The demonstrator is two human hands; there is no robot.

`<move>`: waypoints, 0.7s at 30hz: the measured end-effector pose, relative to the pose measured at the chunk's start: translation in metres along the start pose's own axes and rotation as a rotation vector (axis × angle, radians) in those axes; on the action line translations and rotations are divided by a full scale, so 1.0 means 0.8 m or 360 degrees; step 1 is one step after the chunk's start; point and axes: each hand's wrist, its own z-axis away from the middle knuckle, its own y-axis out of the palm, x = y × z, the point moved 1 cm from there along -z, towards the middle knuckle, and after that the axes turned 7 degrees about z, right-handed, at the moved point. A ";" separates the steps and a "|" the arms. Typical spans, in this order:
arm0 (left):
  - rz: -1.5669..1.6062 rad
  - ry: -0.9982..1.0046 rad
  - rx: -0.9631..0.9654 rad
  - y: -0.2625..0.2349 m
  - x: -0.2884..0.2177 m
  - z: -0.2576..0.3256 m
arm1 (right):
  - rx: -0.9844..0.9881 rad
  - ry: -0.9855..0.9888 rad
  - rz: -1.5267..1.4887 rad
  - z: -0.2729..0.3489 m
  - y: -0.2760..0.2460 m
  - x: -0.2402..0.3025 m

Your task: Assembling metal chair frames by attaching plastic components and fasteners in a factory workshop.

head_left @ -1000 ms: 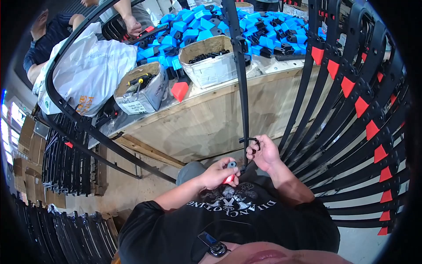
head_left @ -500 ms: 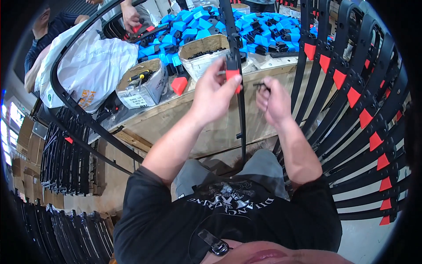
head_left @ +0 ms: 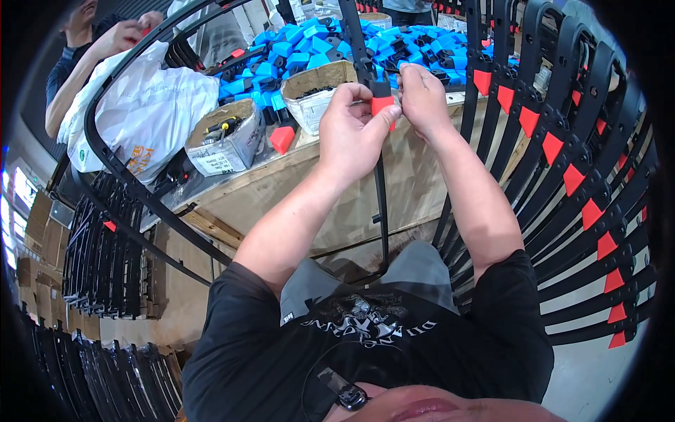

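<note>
A red plastic piece (head_left: 382,105) sits against an upright bar of the curved black frame (head_left: 380,179) before me. My left hand (head_left: 351,133) pinches this piece between thumb and fingers, pressed to the bar. Close on its right, my right hand (head_left: 426,104) is closed with its fingertips beside the bar. Whatever those fingertips hold is hidden behind the hand. The frame curves away to the left in a large loop and its lower end comes down between my knees.
The wooden bench (head_left: 309,190) carries a heap of blue plastic pieces (head_left: 422,49), two cardboard boxes (head_left: 223,158) of small parts and a loose red piece (head_left: 282,139). A white bag (head_left: 155,98) lies left, near a co-worker's hands (head_left: 126,35). Black frames (head_left: 562,211) with red pieces crowd the right.
My right hand, which held a small dark part away from the frame, has moved up and left to the red piece. My left hand stays on that piece. The co-worker's hands have shifted leftward.
</note>
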 end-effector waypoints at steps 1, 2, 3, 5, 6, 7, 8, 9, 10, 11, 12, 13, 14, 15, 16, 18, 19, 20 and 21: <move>0.0000 0.0002 -0.0005 0.000 -0.001 -0.002 | 0.0012 -0.0033 0.0167 -0.001 -0.003 0.001; -0.0119 -0.0005 -0.0054 -0.002 -0.002 -0.007 | 0.0023 -0.0066 0.0334 -0.001 -0.005 0.002; -0.0238 -0.0012 -0.0103 -0.002 -0.003 -0.012 | 0.0027 -0.0069 0.0334 -0.002 -0.005 0.001; -0.0289 -0.0002 -0.0130 -0.004 0.003 -0.020 | -0.0044 -0.0333 0.0669 -0.003 -0.005 0.004; -0.0340 0.0008 -0.0158 -0.004 0.005 -0.022 | -0.0046 -0.0336 0.0669 -0.004 -0.005 0.006; -0.0340 0.0008 -0.0156 -0.003 0.003 -0.023 | -0.0024 -0.0377 0.0745 -0.004 -0.003 0.013; -0.0367 -0.0033 -0.0194 -0.002 0.001 -0.024 | -0.0003 -0.0418 0.0821 -0.005 -0.002 0.018; -0.0393 -0.0075 -0.0233 -0.001 -0.001 -0.025 | -0.0005 -0.0418 0.0822 -0.005 -0.001 0.022; -0.0392 -0.0068 -0.0233 -0.001 -0.002 -0.026 | 0.0034 -0.0429 0.0876 -0.006 -0.001 0.026; -0.0405 -0.0063 -0.0243 -0.001 -0.002 -0.025 | 0.0073 -0.0439 0.0930 -0.008 0.000 0.029; -0.0417 -0.0058 -0.0254 -0.002 -0.003 -0.025 | 0.0073 -0.0445 0.0932 -0.009 0.000 0.029; -0.0410 -0.0053 -0.0250 -0.002 -0.003 -0.025 | 0.0110 -0.0464 0.0905 -0.011 -0.002 0.029; -0.0446 -0.0078 -0.0251 -0.002 -0.003 -0.024 | 0.0148 -0.0482 0.0879 -0.014 -0.004 0.028; -0.0483 -0.0103 -0.0254 -0.003 -0.003 -0.025 | 0.0144 -0.0486 0.0885 -0.017 -0.007 0.028; -0.0480 -0.0100 -0.0256 -0.006 -0.002 -0.025 | 0.0214 -0.0447 0.0829 -0.020 -0.007 0.028; -0.0593 -0.0033 -0.0248 -0.010 0.002 -0.027 | 0.0286 -0.0410 0.0774 -0.024 -0.007 0.029; -0.0590 -0.0032 -0.0250 -0.010 0.001 -0.028 | 0.0350 -0.0236 0.0640 -0.025 -0.007 0.029; -0.0552 -0.0054 -0.0273 -0.010 -0.001 -0.028 | 0.0411 -0.0063 0.0504 -0.026 -0.007 0.029; -0.0513 -0.0075 -0.0295 -0.009 -0.003 -0.029 | 0.0412 -0.0064 0.0507 -0.025 -0.004 0.030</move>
